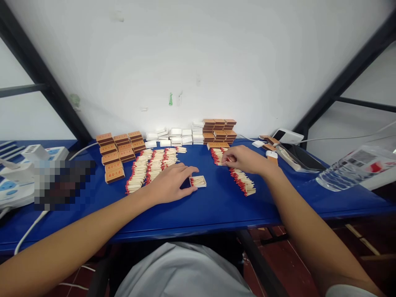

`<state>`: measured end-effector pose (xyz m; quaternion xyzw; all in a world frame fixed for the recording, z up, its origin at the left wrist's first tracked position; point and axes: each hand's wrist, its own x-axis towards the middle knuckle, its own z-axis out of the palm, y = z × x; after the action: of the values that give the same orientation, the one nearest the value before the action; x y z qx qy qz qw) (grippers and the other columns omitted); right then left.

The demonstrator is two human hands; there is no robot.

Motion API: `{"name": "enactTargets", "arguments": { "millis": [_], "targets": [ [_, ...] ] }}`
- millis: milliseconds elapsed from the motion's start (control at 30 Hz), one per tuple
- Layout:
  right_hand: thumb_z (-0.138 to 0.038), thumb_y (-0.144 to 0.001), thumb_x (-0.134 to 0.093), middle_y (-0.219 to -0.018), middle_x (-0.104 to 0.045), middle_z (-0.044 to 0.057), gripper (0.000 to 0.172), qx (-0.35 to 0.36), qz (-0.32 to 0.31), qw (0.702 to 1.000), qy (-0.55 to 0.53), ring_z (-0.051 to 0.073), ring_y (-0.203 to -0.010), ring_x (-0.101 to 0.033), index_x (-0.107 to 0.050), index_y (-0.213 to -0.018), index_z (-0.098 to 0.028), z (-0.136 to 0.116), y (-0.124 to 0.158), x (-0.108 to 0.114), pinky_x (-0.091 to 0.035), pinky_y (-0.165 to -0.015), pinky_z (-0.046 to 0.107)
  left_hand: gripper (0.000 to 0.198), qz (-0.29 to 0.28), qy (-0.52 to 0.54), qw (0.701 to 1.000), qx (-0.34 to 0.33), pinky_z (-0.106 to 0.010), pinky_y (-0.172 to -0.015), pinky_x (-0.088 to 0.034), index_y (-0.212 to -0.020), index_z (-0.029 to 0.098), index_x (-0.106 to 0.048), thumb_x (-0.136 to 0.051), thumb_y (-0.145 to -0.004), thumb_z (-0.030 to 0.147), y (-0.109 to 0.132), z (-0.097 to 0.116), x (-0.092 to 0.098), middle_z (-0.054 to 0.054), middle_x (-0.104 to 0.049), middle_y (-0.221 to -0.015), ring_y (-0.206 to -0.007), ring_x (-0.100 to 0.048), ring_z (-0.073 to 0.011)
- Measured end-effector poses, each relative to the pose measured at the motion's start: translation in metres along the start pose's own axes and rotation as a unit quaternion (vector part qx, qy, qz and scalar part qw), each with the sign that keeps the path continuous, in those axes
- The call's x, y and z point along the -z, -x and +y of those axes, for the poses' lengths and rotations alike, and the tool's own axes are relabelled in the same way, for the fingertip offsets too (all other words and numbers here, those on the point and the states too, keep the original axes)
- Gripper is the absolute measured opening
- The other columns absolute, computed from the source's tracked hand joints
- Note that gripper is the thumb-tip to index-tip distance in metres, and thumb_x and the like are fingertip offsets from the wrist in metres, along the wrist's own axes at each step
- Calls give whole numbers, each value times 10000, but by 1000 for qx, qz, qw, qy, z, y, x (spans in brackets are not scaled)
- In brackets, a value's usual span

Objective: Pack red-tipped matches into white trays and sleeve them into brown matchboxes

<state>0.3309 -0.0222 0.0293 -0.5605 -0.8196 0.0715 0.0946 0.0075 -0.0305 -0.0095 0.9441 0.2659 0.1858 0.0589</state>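
A small white matchbox tray (201,185) lies on the blue table with a few matches inside. My left hand (170,181) grips its left end, thumb on the near side and fingers on the far side. Over a row of red-tipped matches (243,181) on the right, my right hand (243,159) is closed in a pinch, its fingertips down among the matches. How many sticks it pinches is hidden. Just left of my left hand, more rows of matches (138,171) lie spread out.
Stacked orange matchboxes (114,172) stand at the left, with others (219,135) behind by the wall. White empty trays (175,132) are piled between them. A power strip (12,185) sits far left. To the right are a phone (305,159) and a plastic bottle (349,169).
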Motion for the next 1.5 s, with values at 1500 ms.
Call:
{"name": "enactTargets", "arguments": {
  "millis": [1500],
  "targets": [
    [-283,-950,-573,-710,-598,20,169,62,78,994,-38,167,-652,-511,-690,-871,-191,-47,2,-1,-326,-639,295,555,-1,10,1000,21,-437,-940,-532,-1484,250,-471,-662,-993,424,-2,-1,1,-70,-709,-1090,-1055,-662,-291]
  ]
}}
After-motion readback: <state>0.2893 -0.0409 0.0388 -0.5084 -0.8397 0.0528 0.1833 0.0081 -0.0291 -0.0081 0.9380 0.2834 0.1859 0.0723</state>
